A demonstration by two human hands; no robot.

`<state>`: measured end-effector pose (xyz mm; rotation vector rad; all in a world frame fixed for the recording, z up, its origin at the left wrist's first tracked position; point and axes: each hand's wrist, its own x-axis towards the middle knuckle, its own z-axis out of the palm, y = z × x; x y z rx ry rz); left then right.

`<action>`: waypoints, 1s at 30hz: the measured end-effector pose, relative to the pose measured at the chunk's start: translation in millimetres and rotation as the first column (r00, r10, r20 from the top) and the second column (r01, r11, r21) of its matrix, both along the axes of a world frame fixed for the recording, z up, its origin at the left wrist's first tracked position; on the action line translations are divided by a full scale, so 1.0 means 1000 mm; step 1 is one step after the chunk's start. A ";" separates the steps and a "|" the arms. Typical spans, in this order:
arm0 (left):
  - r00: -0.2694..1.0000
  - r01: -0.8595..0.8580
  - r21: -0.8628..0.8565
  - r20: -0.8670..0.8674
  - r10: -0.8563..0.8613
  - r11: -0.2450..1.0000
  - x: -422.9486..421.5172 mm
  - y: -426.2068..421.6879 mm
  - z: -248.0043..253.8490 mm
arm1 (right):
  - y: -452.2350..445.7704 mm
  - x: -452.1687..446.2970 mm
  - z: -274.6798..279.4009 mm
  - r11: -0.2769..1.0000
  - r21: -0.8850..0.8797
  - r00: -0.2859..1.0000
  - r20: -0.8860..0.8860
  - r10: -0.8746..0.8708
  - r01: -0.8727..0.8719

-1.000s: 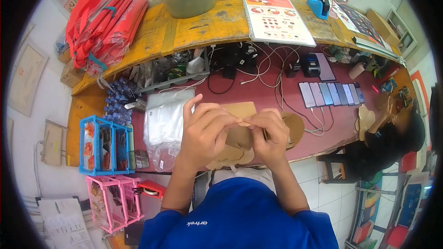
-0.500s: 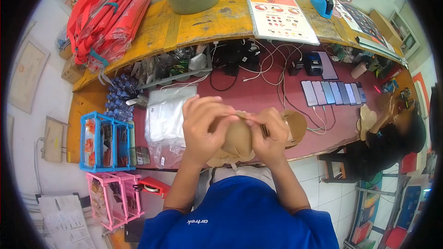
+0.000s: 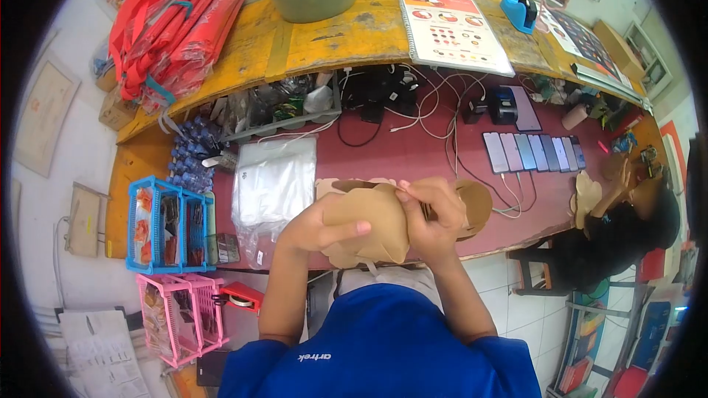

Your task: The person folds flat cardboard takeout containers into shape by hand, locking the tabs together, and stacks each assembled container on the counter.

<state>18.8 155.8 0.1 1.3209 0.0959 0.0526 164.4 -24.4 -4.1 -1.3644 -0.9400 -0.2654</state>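
Observation:
A folded brown cardboard piece (image 3: 369, 221) with a curved outline is between my hands, in front of my chest. My left hand (image 3: 317, 230) grips its left side, the thumb lying across the face and the other fingers hidden behind. At its upper right edge, my right hand (image 3: 435, 214) pinches the cardboard between thumb and fingers. More flat brown cardboard shows behind and under the piece, partly covered. Just right of my right hand stands a rounded brown cardboard form (image 3: 476, 206) with an open side.
Clear plastic bags (image 3: 273, 184) lie left on the red tabletop (image 3: 361, 158). Blue baskets (image 3: 169, 228) and a pink basket (image 3: 184, 317) stand farther left. Several phones (image 3: 532, 152) and cables lie right. A co-worker (image 3: 627, 228) at the right handles brown cardboard. A yellow shelf (image 3: 324, 40) spans the back.
My left hand has left the top edge and moved down and left onto the side of the cardboard. The piece has opened wider, while my right hand keeps pinching its edge.

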 end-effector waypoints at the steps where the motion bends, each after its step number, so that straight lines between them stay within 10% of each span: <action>1: 1.000 0.008 0.055 -0.023 -0.007 0.998 0.001 -0.002 0.009 | -0.001 0.001 0.001 1.000 -0.014 0.991 0.131 -0.012 0.014; 14: 0.991 -0.118 -0.202 -0.078 0.105 0.972 0.008 -0.016 0.021 | -0.029 0.040 0.023 0.964 -0.229 0.862 0.455 0.226 -0.132; 30: 0.996 -0.086 0.028 0.002 0.086 0.996 0.009 -0.011 0.020 | -0.024 0.034 0.022 0.940 -0.314 0.867 0.422 0.266 -0.135</action>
